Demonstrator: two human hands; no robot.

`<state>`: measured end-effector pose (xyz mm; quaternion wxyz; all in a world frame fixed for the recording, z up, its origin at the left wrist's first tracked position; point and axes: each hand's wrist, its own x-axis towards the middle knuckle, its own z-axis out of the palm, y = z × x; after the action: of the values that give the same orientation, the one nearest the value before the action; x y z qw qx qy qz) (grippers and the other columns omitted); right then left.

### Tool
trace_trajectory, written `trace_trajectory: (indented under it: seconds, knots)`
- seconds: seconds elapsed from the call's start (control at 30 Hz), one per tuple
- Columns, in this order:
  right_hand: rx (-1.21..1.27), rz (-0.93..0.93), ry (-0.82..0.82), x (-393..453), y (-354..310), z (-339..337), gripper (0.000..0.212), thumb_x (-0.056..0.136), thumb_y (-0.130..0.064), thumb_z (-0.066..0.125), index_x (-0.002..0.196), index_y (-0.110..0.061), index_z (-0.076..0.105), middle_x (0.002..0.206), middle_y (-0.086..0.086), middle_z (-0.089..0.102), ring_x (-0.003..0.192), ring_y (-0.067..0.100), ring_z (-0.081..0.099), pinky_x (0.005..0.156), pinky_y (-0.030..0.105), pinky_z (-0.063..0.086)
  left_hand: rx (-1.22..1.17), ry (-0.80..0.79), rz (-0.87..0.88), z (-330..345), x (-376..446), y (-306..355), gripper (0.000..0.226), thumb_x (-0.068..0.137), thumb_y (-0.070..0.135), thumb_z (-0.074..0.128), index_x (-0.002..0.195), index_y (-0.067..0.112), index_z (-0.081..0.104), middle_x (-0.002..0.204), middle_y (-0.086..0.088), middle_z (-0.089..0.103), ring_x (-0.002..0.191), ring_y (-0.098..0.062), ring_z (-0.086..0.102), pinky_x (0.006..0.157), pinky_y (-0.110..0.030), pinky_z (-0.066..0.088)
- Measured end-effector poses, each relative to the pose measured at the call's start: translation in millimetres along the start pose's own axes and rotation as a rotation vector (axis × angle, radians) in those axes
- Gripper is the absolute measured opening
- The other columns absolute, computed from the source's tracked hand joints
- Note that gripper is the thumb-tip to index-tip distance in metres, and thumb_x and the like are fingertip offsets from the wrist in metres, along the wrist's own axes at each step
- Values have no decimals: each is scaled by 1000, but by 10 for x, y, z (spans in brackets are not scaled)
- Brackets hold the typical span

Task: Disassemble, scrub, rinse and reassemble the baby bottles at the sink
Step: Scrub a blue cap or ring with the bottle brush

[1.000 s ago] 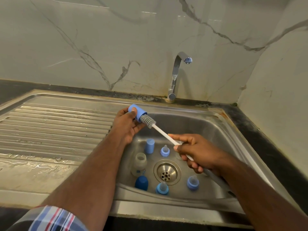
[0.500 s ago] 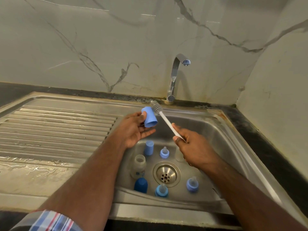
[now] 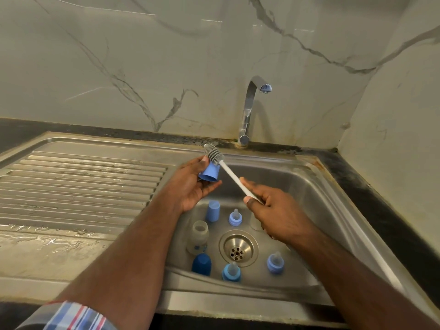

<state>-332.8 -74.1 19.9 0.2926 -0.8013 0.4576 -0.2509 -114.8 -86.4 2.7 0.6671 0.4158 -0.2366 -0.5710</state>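
Observation:
My left hand (image 3: 190, 184) holds a light blue bottle cap (image 3: 209, 173) over the sink's left edge, open end facing down. My right hand (image 3: 271, 210) grips the white handle of a bottle brush (image 3: 215, 157); its grey bristle head lies against the cap's outer top. In the sink basin (image 3: 297, 186) stand a clear bottle body (image 3: 198, 236), another light blue cap (image 3: 212, 210), a dark blue cap (image 3: 201, 264) and three blue collars with teats (image 3: 235, 217), (image 3: 231, 272), (image 3: 275, 263).
The chrome tap (image 3: 250, 108) rises behind the basin, no water running. A ribbed, wet draining board (image 3: 71, 186) stretches left. The drain (image 3: 238, 251) sits mid-basin. Marble walls close the back and right; a dark counter strip (image 3: 381, 203) runs along the right.
The brush head came out of the cap and now rests on its outside. My left hand turned the cap so its opening faces down. My right hand moved up the handle.

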Motion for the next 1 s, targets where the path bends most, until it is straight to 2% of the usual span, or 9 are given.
trace_trajectory:
  seconds: [0.07,0.13,0.23,0.4,0.47,0.6,0.77,0.9,1.0]
  knots:
    - [-53,-1,34,29,17,-4,50,102,-30,53,148,-45,40,125,-19,64,66,-13,56,53,1,38,1,-1,4,19,0,-9,16,98,15,64,114,12,66,117,-13,65,102,-24,65,76,-39,62]
    - [-76,17,42,49,16,8,51,103,-31,52,150,-43,38,139,-14,59,78,-6,54,61,-5,36,15,20,26,31,1,-14,15,97,13,65,112,14,67,113,-11,66,99,-22,65,78,-36,61]
    - [-47,-3,63,41,36,1,51,103,-32,53,150,-44,39,137,-12,60,91,-1,56,63,-4,35,57,36,59,35,18,-17,13,95,11,67,108,15,69,102,-5,72,91,-18,66,79,-32,57]
    - [-51,23,39,54,79,-30,49,103,-32,53,149,-44,40,123,-16,65,74,-7,57,57,4,38,151,38,67,8,40,-39,18,91,4,70,108,9,69,104,-11,73,90,-17,68,74,-22,55]
    - [-87,33,54,63,84,-25,50,103,-32,52,150,-43,39,135,-12,61,81,-2,54,62,2,38,168,40,81,7,48,-54,21,90,2,70,109,11,69,107,-12,71,92,-18,67,72,-23,55]
    - [-95,-4,9,13,45,13,50,103,-32,52,149,-44,39,129,-15,62,70,-7,57,55,2,40,147,70,131,-9,82,-63,35,87,-3,73,121,5,65,121,-18,67,97,-23,70,76,-28,61]
    - [-167,36,60,61,87,-32,51,103,-33,50,151,-43,36,134,-9,62,79,2,55,60,3,40,214,92,174,44,43,-60,41,84,-12,72,120,7,66,121,-17,64,99,-25,70,79,-30,63]
    - [-118,-19,-25,-10,31,0,48,102,-31,54,147,-45,43,127,-17,63,81,-1,63,61,8,46,283,119,200,20,73,-83,40,80,-12,75,115,3,62,118,-24,68,107,-34,69,94,-46,59]
    - [-154,27,18,55,64,-53,48,102,-31,53,147,-44,42,132,-10,64,95,9,65,72,16,47,285,82,192,21,60,-81,40,81,-12,75,114,6,64,113,-19,70,98,-27,72,85,-36,62]
